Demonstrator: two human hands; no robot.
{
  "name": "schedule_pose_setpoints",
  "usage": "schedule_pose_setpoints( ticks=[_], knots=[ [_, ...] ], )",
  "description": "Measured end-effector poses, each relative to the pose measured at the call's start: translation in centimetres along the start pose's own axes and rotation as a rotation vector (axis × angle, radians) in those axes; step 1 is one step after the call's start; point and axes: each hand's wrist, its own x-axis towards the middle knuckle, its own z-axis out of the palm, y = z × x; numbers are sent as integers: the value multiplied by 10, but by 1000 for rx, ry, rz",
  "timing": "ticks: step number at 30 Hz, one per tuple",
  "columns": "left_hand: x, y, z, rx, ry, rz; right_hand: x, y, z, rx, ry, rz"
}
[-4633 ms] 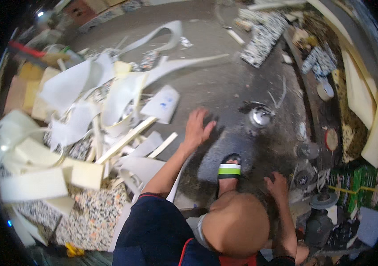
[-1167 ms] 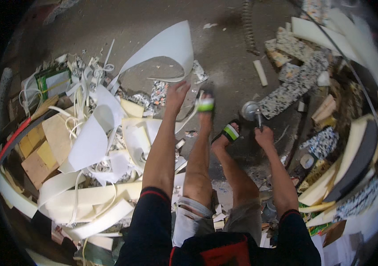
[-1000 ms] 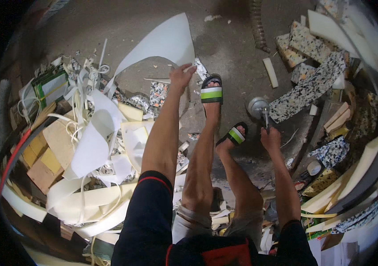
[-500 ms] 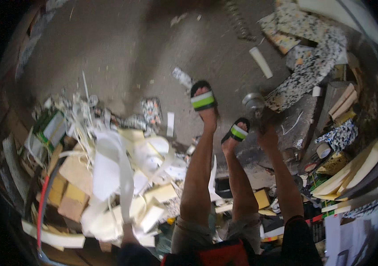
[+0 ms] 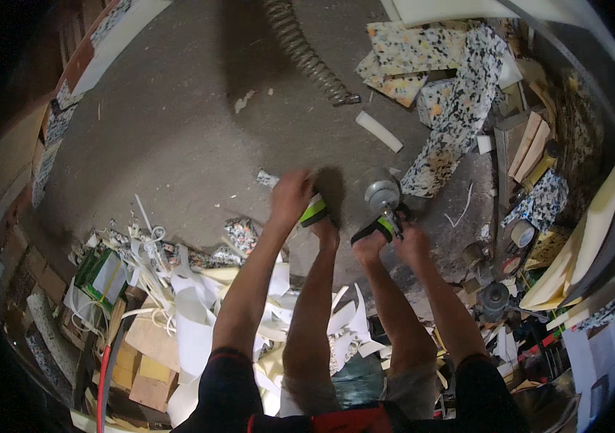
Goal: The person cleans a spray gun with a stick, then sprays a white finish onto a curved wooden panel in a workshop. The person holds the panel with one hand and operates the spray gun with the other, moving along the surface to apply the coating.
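Observation:
A silver spray gun [image 5: 382, 196] with a round metal cup sits in my right hand [image 5: 413, 242], held just above my right sandal [image 5: 374, 229]. The fingers are wrapped about its handle, partly hidden. My left hand [image 5: 291, 196] is stretched forward beside my left sandal [image 5: 314, 209], its fingers curled in. Whether anything is inside them is hidden. Close to that hand lies a small speckled foam scrap [image 5: 267, 177] on the floor.
Ahead lies a coiled hose [image 5: 307, 61]. Speckled foam sheets [image 5: 459, 108] and a white foam strip [image 5: 380, 131] are at the right. White offcuts [image 5: 195, 317] heap up at lower left. A grey cup-shaped piece [image 5: 494, 297] stands right of my right arm.
My left hand has come up from the white offcuts at lower left to beside the left sandal. The spray gun and right hand appear slightly further left; the whole view has shifted.

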Motion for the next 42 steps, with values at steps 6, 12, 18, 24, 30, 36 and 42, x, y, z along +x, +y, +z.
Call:
schedule_pose_setpoints(
  ticks=[6,12,18,24,30,36,42],
  knots=[
    [200,73,87,483,-7,177,2,-4,-10,-38,-107,-10],
    [198,54,91,717,-105,-4,2,3,9,108,-129,35],
    [94,67,-12,-204,121,-42,-2,-2,1,176,62,-46],
    [-60,118,-215,-1403,553,-421,-22,-22,-65,179,-46,10],
    [-167,168,-331,-1455,905,-572,-145,-52,-195,88,104,-77],
    [-183,244,-414,-1560,1066,-306,-270,-123,-358,86,415,-226],
    [-201,354,-512,-1026,956,77,-382,-219,-516,142,787,-484]
  ],
)
